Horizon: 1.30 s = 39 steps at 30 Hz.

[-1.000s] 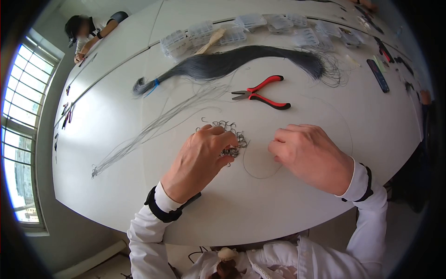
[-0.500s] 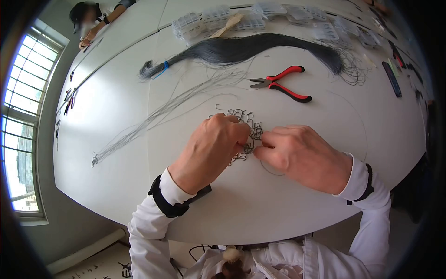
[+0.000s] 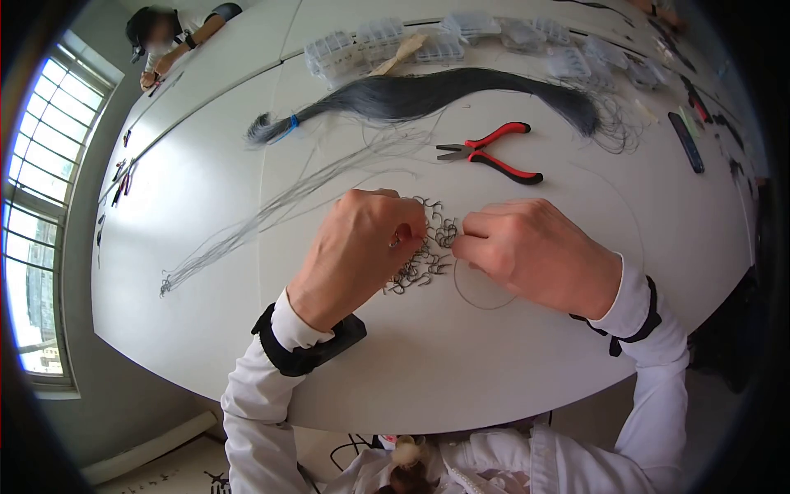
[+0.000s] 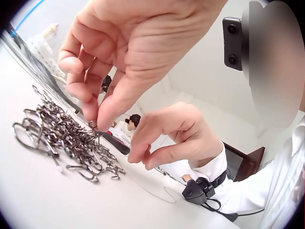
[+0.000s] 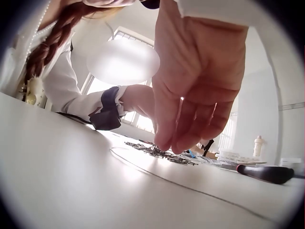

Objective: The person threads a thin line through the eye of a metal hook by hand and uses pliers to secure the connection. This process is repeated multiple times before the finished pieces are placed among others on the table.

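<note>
A heap of small dark metal fish hooks (image 3: 420, 267) lies on the white table between the hands. My left hand (image 3: 362, 247) is over its left side, thumb and forefinger pinching one fish hook (image 4: 93, 125), as the left wrist view shows. To the right of the heap, my right hand (image 3: 535, 251) has thumb and forefinger together on a thin grey line (image 3: 473, 301), which loops from the fingertips and passes under the hand. In the right wrist view the line (image 5: 200, 192) runs across the tabletop. The end at the right fingertips is hidden.
Red-and-black pliers (image 3: 494, 152) lie opened beyond the hands. Behind them stretches a thick grey bundle of line (image 3: 444, 92), with clear plastic boxes (image 3: 383, 41) farther back. A thinner bundle of lines (image 3: 271, 210) lies at left. Another person (image 3: 177, 37) sits at the far left.
My left hand has lifted and turned slightly away from the heap, and a fish hook now shows between its fingers. The right hand has moved leftward to the heap's edge with the line.
</note>
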### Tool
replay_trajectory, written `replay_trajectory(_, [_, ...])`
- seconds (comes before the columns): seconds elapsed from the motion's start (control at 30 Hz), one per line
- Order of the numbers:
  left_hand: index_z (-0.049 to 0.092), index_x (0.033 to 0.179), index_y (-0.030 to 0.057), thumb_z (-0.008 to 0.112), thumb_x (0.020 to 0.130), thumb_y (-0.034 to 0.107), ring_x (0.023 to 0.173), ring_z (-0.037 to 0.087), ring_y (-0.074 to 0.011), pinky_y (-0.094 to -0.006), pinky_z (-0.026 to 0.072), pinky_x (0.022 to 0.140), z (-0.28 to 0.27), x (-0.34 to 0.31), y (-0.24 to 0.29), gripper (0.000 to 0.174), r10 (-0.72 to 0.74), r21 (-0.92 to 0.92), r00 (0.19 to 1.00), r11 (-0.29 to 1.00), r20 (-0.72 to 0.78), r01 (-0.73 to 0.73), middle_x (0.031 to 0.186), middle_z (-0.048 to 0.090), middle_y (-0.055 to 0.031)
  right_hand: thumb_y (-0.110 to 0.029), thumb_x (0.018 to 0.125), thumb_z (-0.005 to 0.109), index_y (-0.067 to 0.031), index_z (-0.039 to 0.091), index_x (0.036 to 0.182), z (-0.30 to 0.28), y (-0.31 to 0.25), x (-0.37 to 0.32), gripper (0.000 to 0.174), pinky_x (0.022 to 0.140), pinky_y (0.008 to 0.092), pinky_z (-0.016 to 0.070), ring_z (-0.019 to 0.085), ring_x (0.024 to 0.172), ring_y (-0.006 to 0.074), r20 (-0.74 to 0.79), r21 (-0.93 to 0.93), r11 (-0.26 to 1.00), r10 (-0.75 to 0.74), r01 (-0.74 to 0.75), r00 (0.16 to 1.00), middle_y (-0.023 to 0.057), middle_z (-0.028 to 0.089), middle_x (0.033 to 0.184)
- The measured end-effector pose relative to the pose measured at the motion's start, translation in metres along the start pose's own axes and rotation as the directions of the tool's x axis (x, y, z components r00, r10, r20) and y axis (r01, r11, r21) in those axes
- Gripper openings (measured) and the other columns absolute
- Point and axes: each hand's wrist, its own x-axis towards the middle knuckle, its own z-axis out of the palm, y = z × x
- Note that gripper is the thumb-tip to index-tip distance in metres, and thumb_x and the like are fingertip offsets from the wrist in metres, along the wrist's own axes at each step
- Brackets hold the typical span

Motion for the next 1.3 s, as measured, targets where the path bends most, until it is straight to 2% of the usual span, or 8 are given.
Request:
replay_trajectory(0.27, [0.063, 0.074, 0.0005, 0.067, 0.068, -0.001, 0.06, 0.058, -0.015, -0.026, 0.0461, 0.057, -0.001, -0.001, 0.0, 0.007, -0.051, 0.008, 0.998, 0.999, -0.039, 0.051, 0.068, 0.06, -0.0067, -0.003, 0.072, 0.056, -0.0029, 0.056, 0.075, -0.016, 0.009, -0.003, 0.003, 0.062, 0.0342, 0.0504, 0.061, 0.068, 0.0252, 0.035, 0.085, 0.99, 0.113, -0.115, 0.993, 0.0092, 0.054, 0.069])
replay_trajectory(0.47, [0.062, 0.074, 0.0008, 0.067, 0.07, -0.001, 0.061, 0.059, -0.0127, -0.0252, 0.0467, 0.055, -0.002, 0.0, -0.001, 0.006, -0.073, -0.017, 0.997, 0.997, -0.031, 0.073, 0.067, 0.06, -0.0049, -0.005, 0.068, 0.065, -0.0053, 0.062, 0.081, -0.005, 0.006, -0.001, 0.014, 0.063, 0.0338, 0.0492, 0.06, 0.071, 0.0235, 0.085, 0.106, 0.992, 0.057, -0.066, 0.995, 0.0063, 0.055, 0.073])
replay_trajectory(0.53, [0.062, 0.074, 0.0009, 0.066, 0.071, -0.001, 0.062, 0.06, -0.012, -0.0248, 0.0471, 0.054, -0.002, 0.0, 0.0, 0.006, -0.064, -0.002, 0.997, 0.998, -0.048, 0.063, 0.068, 0.061, -0.0044, -0.002, 0.073, 0.055, -0.0023, 0.058, 0.074, -0.001, 0.006, 0.0, 0.003, 0.06, 0.0353, 0.0506, 0.062, 0.067, 0.0272, 0.03, 0.16, 0.987, -0.024, 0.019, 0.999, 0.0118, 0.057, 0.07])
replay_trajectory(0.67, [0.061, 0.076, 0.0002, 0.065, 0.073, -0.001, 0.061, 0.063, -0.011, -0.0237, 0.0482, 0.051, -0.002, -0.001, 0.003, 0.005, -0.117, -0.042, 0.99, 0.993, -0.085, 0.114, 0.069, 0.063, -0.0038, -0.002, 0.073, 0.055, -0.0014, 0.059, 0.073, 0.005, 0.004, 0.001, 0.003, 0.061, 0.0348, 0.0512, 0.063, 0.068, 0.0272, -0.009, 0.19, 0.979, -0.077, 0.077, 0.997, 0.0124, 0.058, 0.069])
replay_trajectory(1.0, [0.059, 0.079, -0.0018, 0.066, 0.074, -0.002, 0.058, 0.064, -0.0112, -0.0234, 0.0494, 0.053, -0.006, -0.002, 0.003, 0.009, -0.178, -0.088, 0.984, 0.98, -0.025, 0.176, 0.069, 0.064, -0.0056, -0.004, 0.067, 0.059, 0.0003, 0.058, 0.068, 0.007, -0.019, -0.007, 0.005, 0.06, 0.0345, 0.0522, 0.064, 0.069, 0.0265, 0.21, 0.071, 0.997, 0.015, -0.03, 0.978, 0.0122, 0.059, 0.07])
replay_trajectory(1.07, [0.061, 0.077, -0.0016, 0.069, 0.069, -0.001, 0.062, 0.064, -0.0197, -0.0282, 0.0497, 0.059, -0.007, -0.001, 0.006, 0.011, -0.208, -0.196, 0.976, 0.962, -0.069, 0.191, 0.069, 0.065, -0.0115, -0.004, 0.066, 0.059, 0.0008, 0.057, 0.07, 0.006, -0.025, -0.006, 0.007, 0.06, 0.0332, 0.0524, 0.063, 0.07, 0.0243, 0.193, -0.019, 1.0, 0.015, -0.011, 0.981, 0.01, 0.059, 0.072])
replay_trajectory(1.13, [0.061, 0.077, -0.0018, 0.069, 0.069, -0.001, 0.062, 0.064, -0.0193, -0.028, 0.0499, 0.059, -0.008, -0.002, 0.003, 0.011, -0.202, -0.194, 0.976, 0.964, -0.08, 0.184, 0.069, 0.065, -0.0111, -0.003, 0.067, 0.058, 0.0006, 0.057, 0.07, -0.001, -0.029, -0.005, 0.005, 0.06, 0.0323, 0.0524, 0.063, 0.071, 0.023, 0.285, -0.087, 0.993, 0.101, -0.079, 0.953, 0.0102, 0.059, 0.073])
replay_trajectory(1.3, [0.062, 0.077, -0.0028, 0.068, 0.072, -0.004, 0.062, 0.063, -0.0111, -0.0228, 0.0502, 0.056, -0.009, -0.001, -0.002, 0.007, -0.166, -0.181, 0.984, 0.972, -0.065, 0.152, 0.068, 0.065, -0.0059, -0.002, 0.067, 0.057, -0.0003, 0.056, 0.07, 0.001, -0.026, -0.007, 0.004, 0.059, 0.0317, 0.0519, 0.063, 0.071, 0.022, 0.244, -0.092, 0.991, 0.114, -0.094, 0.963, 0.0098, 0.058, 0.073])
